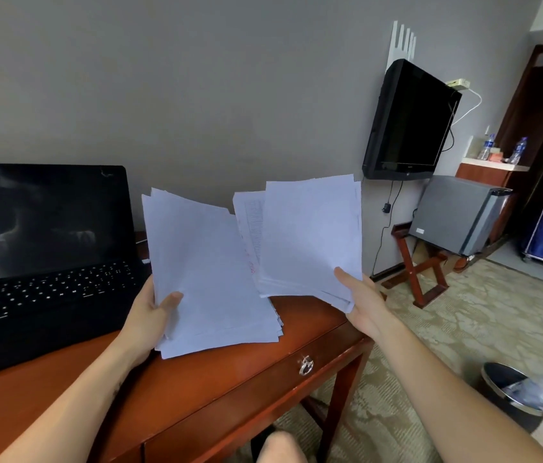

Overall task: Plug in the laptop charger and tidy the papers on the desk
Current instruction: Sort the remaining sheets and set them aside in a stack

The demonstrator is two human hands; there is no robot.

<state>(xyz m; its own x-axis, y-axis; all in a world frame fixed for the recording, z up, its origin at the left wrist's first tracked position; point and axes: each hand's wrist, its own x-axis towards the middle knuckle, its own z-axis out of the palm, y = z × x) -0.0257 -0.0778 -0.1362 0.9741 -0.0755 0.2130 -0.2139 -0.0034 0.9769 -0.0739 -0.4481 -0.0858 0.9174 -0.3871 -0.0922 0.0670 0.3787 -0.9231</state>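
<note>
Head view, looking down across a reddish-brown wooden desk [213,379], glossy, with one front drawer.

On the wall past its right end, a black flat television [410,121], screen off; brand mark on the lower bezel too small to read. Below it, a grey mini fridge [457,215] with a small white label, not legible.

At the left end of the desk, an open black laptop [43,245], screen dark and showing only reflections, key legends faintly lit.

Over the right half of the desk, two bundles of white paper, raised and tilted toward the camera. Left stack [206,272]: thick, sheets fanned unevenly at the lower edge, top sheet blank; bottom edge low over the middle of the desk, contact with the wood not clear. Right stack [310,235]: thinner, held higher above the right end of the desk, corners splayed at the lower right. Behind its left edge, a sheet with dense grey print and some red marks, none of it readable.

Left hand [146,315]: gripping the left stack at its lower left edge, thumb [171,300] pressed on the front, fingers hidden behind. Right hand [363,305]: pinching the right stack at its lower right corner, thumb on top, fingers out of sight beneath.

On the drawer front, a small silver ring pull [306,365].
</note>
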